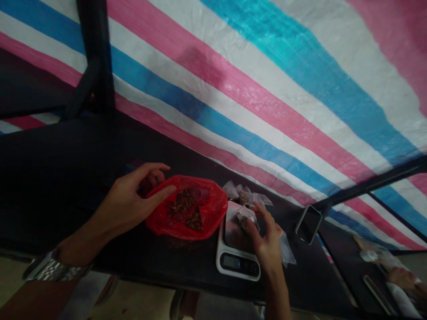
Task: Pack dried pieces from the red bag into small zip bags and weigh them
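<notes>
- Your right hand (262, 229) is at the small clear packet (246, 218) on the plate of the white scale (222, 262). Its grip is spread, thumb and forefinger apart at the packet's right side; whether either touches it, you cannot tell.
- The packet lies on the plate, probably so the scale bears its weight, and the open grip would keep your fingers from pressing on the reading.
- Your left hand (128, 202) is at the left side of the red bag (213, 222). That grip is spread too, the thumb reaching over the rim and pinching nothing; contact with the plastic is unclear.
- The bag's mouth is wide open, likely to keep the brown pieces (183, 202) within easy reach. A small tube-like cup (202, 193) lies tilted among them, perhaps kept there as a scoop.
- The scale sits just right of the bag, its display (232, 262) facing the near edge of the tabletop (50, 169), presumably so you can read it.
- Behind the scale, toward the far edge, small clear bags (245, 194) lie bunched together, some with brown contents, seemingly gathered out of the way. Another clear bag (287, 251) lies right of your right hand, near the scale.
- A phone (308, 224) lies farther right, by the far edge, apart from the scale.
- No brand or label can be read; any figures on the display and marks on its buttons are too blurred.
</notes>
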Motion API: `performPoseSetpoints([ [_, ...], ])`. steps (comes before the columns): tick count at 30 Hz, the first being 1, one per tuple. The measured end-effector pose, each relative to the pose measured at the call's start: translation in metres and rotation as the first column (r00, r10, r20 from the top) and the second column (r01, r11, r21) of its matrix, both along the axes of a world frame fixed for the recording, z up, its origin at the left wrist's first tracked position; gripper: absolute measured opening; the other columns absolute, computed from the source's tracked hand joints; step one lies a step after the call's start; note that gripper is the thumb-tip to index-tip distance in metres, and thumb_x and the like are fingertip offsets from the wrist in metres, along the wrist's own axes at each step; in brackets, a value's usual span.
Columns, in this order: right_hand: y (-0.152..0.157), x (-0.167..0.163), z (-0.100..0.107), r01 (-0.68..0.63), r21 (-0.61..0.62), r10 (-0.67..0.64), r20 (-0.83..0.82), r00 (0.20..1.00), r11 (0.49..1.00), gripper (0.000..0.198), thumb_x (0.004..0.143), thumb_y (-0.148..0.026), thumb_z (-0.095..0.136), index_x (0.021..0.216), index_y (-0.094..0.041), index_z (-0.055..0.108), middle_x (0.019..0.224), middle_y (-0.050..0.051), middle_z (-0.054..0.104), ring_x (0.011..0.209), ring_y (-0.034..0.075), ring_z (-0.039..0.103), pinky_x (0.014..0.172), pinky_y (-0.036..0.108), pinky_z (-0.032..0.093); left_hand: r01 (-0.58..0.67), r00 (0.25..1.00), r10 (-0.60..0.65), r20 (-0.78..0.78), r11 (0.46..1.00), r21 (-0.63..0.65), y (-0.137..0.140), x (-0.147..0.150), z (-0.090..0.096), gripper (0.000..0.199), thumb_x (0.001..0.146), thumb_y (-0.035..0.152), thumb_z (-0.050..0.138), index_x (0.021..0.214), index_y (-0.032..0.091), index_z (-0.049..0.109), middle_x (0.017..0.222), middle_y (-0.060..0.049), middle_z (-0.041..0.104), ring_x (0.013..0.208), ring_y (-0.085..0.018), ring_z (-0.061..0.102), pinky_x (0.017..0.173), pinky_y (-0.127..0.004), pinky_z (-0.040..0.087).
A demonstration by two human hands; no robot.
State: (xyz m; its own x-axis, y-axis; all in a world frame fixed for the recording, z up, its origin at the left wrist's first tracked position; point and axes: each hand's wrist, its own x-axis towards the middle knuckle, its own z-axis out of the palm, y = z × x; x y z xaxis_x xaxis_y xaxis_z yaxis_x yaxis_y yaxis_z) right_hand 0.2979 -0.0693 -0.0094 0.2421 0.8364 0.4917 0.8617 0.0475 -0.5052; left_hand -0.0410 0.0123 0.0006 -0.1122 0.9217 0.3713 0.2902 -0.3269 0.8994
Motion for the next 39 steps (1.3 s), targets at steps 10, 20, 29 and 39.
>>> performPoseSetpoints([
  [10, 0.001, 0.014, 0.001, 0.261, 0.371, -0.104, -0.392, 0.914, 0.891, 0.035, 0.093, -0.048, 0.07, 0.113, -0.019, 0.074, 0.104, 0.007, 0.074, 0.099, 0.028, 0.068, 0.096, 0.044, 0.05, -0.058, 0.996, 0.063, -0.058, 0.995, 0.078, -0.002, -0.003, -0.008, 0.038, 0.104, 0.042, 0.041, 0.11, 0.023, 0.074, 0.088, 0.001, 0.071, 0.079, -0.017, 0.067, 0.072, -0.03, 0.05],
  [20, 0.006, 0.017, 0.003, 0.224, 0.42, -0.036, -0.41, 0.911, 0.879, 0.027, 0.092, -0.043, 0.07, 0.104, -0.019, 0.075, 0.098, 0.006, 0.074, 0.093, 0.026, 0.068, 0.09, 0.041, 0.05, -0.178, 0.982, 0.183, -0.051, 0.979, 0.098, -0.007, 0.01, -0.001, 0.046, 0.106, 0.048, 0.032, 0.101, 0.027, 0.073, 0.081, 0.004, 0.069, 0.073, -0.013, 0.066, 0.068, -0.033, 0.048],
  [29, 0.001, 0.017, -0.003, 0.012, 0.323, 0.066, -0.231, 0.971, 0.946, 0.024, 0.097, -0.041, 0.066, 0.109, -0.023, 0.076, 0.103, 0.006, 0.076, 0.101, 0.029, 0.07, 0.097, 0.046, 0.046, -0.279, 0.954, 0.282, -0.107, 0.959, 0.039, -0.009, 0.012, 0.006, 0.048, 0.105, 0.047, 0.031, 0.094, 0.024, 0.072, 0.084, -0.003, 0.071, 0.075, -0.018, 0.067, 0.067, -0.036, 0.048],
  [39, -0.001, 0.011, -0.001, -0.013, 0.204, 0.037, -0.117, 0.992, 0.979, 0.031, 0.098, -0.042, 0.064, 0.122, -0.023, 0.073, 0.109, 0.006, 0.078, 0.108, 0.031, 0.069, 0.103, 0.049, 0.038, -0.392, 0.916, 0.395, -0.071, 0.918, 0.054, -0.001, -0.001, -0.017, 0.053, 0.105, 0.047, 0.035, 0.094, 0.018, 0.077, 0.084, 0.0, 0.076, 0.069, -0.014, 0.064, 0.073, -0.03, 0.055],
])
